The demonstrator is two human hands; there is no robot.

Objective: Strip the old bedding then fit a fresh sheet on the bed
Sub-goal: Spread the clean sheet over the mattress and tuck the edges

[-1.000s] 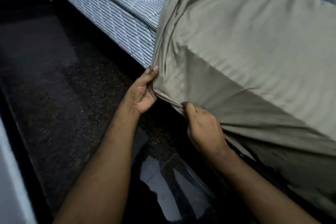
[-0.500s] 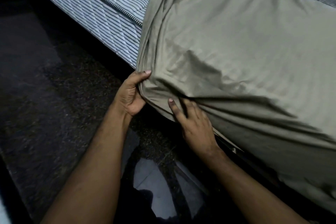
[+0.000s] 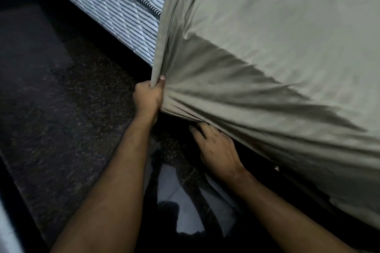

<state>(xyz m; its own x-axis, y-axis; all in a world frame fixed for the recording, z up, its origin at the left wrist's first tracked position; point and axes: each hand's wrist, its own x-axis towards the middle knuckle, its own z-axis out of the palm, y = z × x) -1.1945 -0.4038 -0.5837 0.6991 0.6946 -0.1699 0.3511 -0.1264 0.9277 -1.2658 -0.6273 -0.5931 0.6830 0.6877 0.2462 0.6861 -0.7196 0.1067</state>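
At the mattress [image 3: 127, 9] corner, the left hand [image 3: 148, 96] grips the olive sheet's [image 3: 267, 51] gathered edge; just below the hem, the right hand [image 3: 218, 150] lies flat, fingertips tucked under the fabric.

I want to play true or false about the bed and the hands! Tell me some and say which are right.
1. The left hand grips the sheet in a fist. True.
2. The sheet is bright red. False: it is grey-green.
3. The bare mattress has stripes. True.
4. The right hand is up on top of the bed. False: it is low, at the sheet's bottom edge.
5. The sheet covers the whole mattress. False: part is bare.
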